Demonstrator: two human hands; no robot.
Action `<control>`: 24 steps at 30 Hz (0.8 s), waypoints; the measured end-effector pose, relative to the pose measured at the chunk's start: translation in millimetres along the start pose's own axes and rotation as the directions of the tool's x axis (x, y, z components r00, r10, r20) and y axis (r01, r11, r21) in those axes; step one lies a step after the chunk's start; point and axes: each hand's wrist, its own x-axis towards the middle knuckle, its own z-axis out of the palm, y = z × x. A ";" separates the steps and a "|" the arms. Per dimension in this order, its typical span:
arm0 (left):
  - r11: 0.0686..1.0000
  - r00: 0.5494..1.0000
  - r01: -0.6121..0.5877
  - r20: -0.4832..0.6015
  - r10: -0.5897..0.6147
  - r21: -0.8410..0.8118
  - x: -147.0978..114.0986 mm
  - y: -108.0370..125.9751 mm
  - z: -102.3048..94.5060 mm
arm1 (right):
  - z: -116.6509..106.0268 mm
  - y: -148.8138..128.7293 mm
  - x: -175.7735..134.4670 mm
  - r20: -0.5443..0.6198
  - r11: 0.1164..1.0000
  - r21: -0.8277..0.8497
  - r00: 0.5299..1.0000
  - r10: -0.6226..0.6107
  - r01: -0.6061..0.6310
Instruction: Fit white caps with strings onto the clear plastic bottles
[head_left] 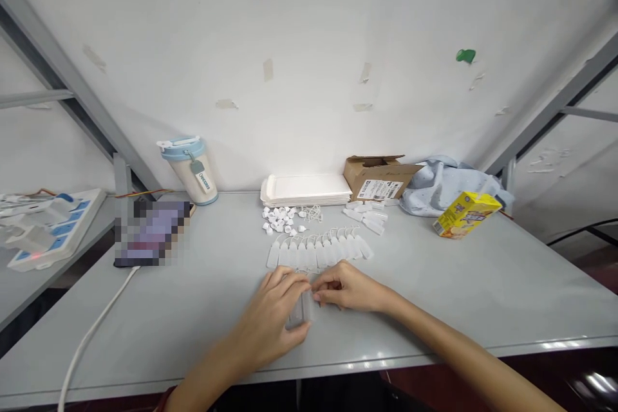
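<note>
My left hand [279, 309] rests near the table's front edge, thumb and fingers closed around a few translucent plastic pieces [299, 312] lying side by side. Right beside it, my right hand [347, 286] is closed in a pinch at the upper right corner of these pieces. Whatever lies between its fingertips is too small to make out. Just beyond both hands runs a row of flat, translucent bottle-shaped pieces [316, 252] with thin white cords at their tops. Small white caps [280, 219] lie in a pile behind the row, next to a bundle of white cords [313, 213].
Loose translucent pieces [369, 215] lie before an open cardboard box [379, 180]. Stacked white trays [306, 190] stand against the wall. A yellow carton [466, 214] and pale blue cloth [447, 187] are right; a tumbler [190, 170], phone [152, 235] and cable [99, 322] are left.
</note>
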 end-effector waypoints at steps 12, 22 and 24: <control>0.999 0.999 0.011 0.040 -0.013 0.048 3.2 -5.0 -0.2 | -2.1 -0.7 0.7 -0.012 0.996 -0.087 1.000 -0.024 0.023; 0.998 0.999 -0.002 0.050 -0.002 0.067 1.5 -7.0 1.5 | -2.4 0.2 -0.4 -0.009 0.991 -0.119 0.998 -0.062 0.060; 0.998 0.998 -0.002 0.055 -0.001 0.063 1.2 -6.8 1.3 | -2.4 0.4 -0.5 -0.012 0.988 -0.137 0.997 -0.070 0.068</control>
